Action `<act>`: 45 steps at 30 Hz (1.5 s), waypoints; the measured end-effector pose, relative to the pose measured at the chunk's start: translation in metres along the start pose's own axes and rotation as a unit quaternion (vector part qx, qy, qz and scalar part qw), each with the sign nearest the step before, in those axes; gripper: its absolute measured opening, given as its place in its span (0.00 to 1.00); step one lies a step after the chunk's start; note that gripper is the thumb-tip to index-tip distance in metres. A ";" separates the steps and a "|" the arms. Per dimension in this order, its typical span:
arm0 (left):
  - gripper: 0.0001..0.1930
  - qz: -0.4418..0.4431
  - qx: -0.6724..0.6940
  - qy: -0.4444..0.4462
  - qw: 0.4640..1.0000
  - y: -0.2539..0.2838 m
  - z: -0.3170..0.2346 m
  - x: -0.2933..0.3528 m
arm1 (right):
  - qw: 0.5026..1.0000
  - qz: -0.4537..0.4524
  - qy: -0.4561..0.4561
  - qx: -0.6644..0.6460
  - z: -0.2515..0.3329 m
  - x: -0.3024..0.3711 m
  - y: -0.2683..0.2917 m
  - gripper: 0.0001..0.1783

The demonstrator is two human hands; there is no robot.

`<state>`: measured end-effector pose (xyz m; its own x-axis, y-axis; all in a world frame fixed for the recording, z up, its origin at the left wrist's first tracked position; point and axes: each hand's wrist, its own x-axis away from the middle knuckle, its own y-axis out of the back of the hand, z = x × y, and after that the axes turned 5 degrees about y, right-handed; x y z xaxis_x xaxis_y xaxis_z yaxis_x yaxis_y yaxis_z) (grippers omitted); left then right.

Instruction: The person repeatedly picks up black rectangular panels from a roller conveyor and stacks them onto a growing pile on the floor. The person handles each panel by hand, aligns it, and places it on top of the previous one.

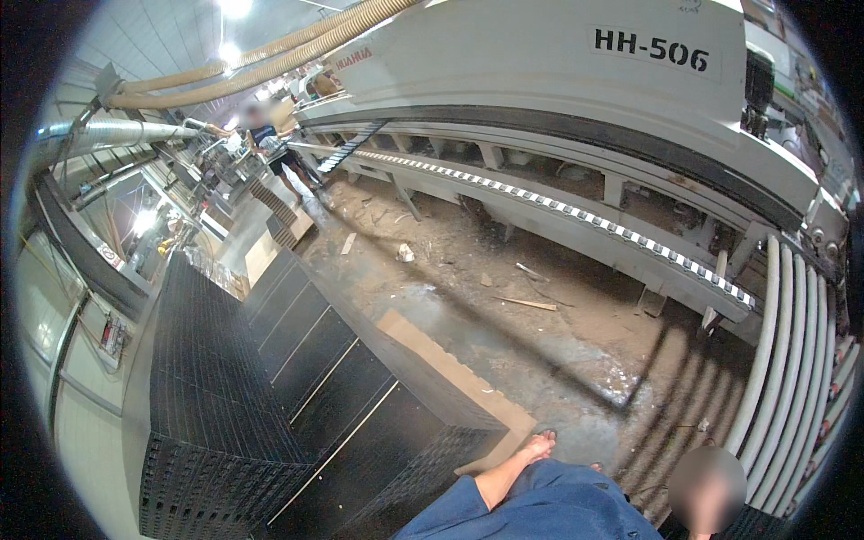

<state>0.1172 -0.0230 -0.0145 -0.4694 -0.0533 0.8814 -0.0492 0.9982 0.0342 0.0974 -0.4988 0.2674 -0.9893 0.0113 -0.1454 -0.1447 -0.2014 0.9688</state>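
Note:
My left hand is held in front of my blue clothing, near the edge of a brown board lying beside the black stacks. Its fingers seem loosely bent, with nothing visible in them. A round blur covers most of my right hand at the lower right, so its fingers are hidden. Close to it a dark ribbed piece shows at the picture's edge; whether I touch it cannot be made out. Left of me rise tall stacks of black panels, with lower black stacks alongside.
A long grey machine with a white-toothed conveyor chain runs along the right. Grey pipes stand lower right. Wood scraps litter the dusty floor. Another person stands far off by the machine. Ribbed hoses hang overhead.

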 end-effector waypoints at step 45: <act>0.15 0.016 -0.049 0.046 0.998 0.009 -0.016 0.024 | 0.996 0.040 0.017 0.072 -0.047 0.028 -0.039 0.25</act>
<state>0.1193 -0.0146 0.0146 -0.3861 -0.0237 0.9221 0.0523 0.9975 0.0476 0.0767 -0.5362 0.2160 -0.9969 -0.0322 -0.0711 -0.0692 -0.0575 0.9959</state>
